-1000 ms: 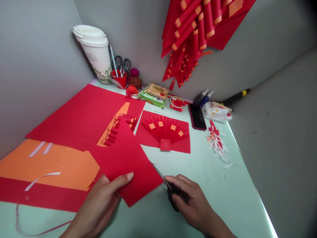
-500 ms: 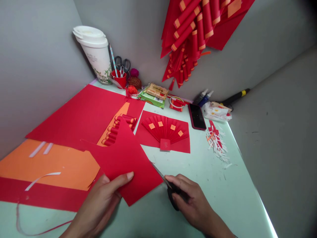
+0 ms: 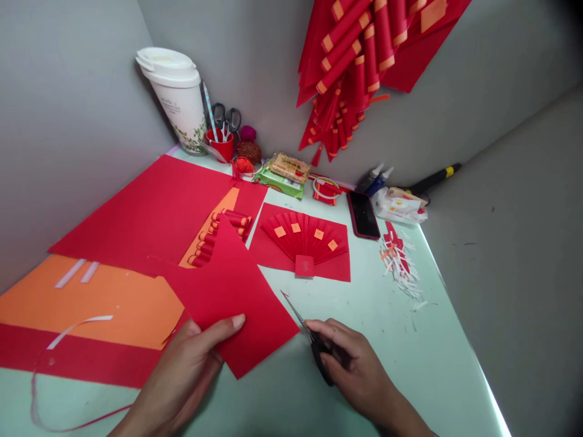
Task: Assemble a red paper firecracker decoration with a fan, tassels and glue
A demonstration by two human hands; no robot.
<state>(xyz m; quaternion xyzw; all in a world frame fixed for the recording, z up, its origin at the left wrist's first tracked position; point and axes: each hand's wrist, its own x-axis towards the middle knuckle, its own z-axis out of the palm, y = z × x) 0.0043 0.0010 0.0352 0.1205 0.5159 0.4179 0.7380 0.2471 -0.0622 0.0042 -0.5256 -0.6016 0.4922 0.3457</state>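
Observation:
Between thumb and fingers, my left hand [image 3: 195, 364] pinches a sheet of red paper [image 3: 246, 303] tilted above the table. The sheet's upper left side has a curved cut-out. Black-handled scissors [image 3: 314, 346] are in my right hand [image 3: 353, 364], just right of the sheet, their blades pointing up and left. The blades look closed and a thin red sliver shows at the tip. Behind the sheet lie several red paper rolls with orange ends [image 3: 234, 218]. Farther back, a pleated red paper fan [image 3: 307, 233] with orange squares rests on red paper.
Large red [image 3: 136, 212] and orange [image 3: 113, 303] sheets cover the left side. Along the wall stand a white cup [image 3: 175, 103], a red pen holder [image 3: 221, 145], snack packs [image 3: 282, 176] and a phone [image 3: 363, 215]. Paper scraps [image 3: 401, 261] lie at right. Red paper firecrackers [image 3: 355, 60] hang above.
The scissors have moved slightly right, away from the red sheet's edge, and their blades have closed. My left hand and the sheet have stayed almost still.

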